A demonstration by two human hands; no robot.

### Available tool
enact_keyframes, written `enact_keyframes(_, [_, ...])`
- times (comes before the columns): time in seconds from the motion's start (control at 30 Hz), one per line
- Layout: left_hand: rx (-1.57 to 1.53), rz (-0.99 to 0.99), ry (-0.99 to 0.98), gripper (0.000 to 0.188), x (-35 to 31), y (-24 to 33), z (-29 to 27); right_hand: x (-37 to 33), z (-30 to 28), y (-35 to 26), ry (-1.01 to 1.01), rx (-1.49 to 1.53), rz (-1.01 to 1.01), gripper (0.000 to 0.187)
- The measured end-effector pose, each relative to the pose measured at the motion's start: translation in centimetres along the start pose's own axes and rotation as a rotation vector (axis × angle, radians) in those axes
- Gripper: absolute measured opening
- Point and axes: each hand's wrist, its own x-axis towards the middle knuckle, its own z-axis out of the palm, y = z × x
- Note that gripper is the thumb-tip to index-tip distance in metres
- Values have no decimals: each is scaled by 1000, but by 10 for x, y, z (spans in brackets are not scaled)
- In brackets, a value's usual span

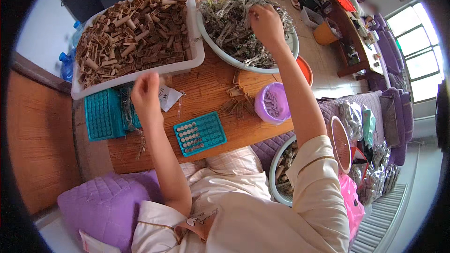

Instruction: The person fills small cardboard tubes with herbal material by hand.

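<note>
My right hand (267,24) is over a round pale basin (225,57), its fingers pinched together at the heap of silvery, thin wrapped pieces (229,23). What the fingertips hold there is too small to name. My left hand (146,94) is raised in front of a white tub (199,49) heaped with small brown blocks and cylinders (136,33). Its fingers are curled closed, and anything in them is hidden. Between my forearms on the table lies a teal tray (200,133) with round pits; the left-hand columns hold pale discs, with some darker bits near the front.
Stacked teal trays (104,115) stand at the left of the wooden table (197,96). Several brown frame-like pieces (239,100) lie beside a purple-lined bin (273,103). Another basin (276,178) sits to my right, by a purple sofa (365,100). A person sits farther back.
</note>
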Motion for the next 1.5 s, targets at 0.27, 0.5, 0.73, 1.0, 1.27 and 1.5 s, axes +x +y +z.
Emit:
enact_keyframes(0.27, [-774, -514, -212, 20, -121, -14, -15, 12, -17, 22, 178, 271, 306, 21])
enact_keyframes(0.5, [-775, -597, -399, 18, -137, -21, -17, 49, -52, 44, 413, 887, 406, 29])
enact_keyframes(0.73, [-804, -518, -475, 13, -133, -12, -25, 50, -81, 35, 389, 363, 245, 23])
enact_keyframes(1.0, [-755, -594, -434, 8, -137, -13, -22, 23, -50, 74, -112, 1392, 538, 23])
enact_keyframes(1.27, [-685, -597, -406, 13, -133, -16, -28, 18, -59, 61, 14, 1307, 607, 12])
enact_keyframes(1.5, [-722, -612, -392, 5, -134, -13, -22, 15, -56, 78, -170, 1771, 479, 14])
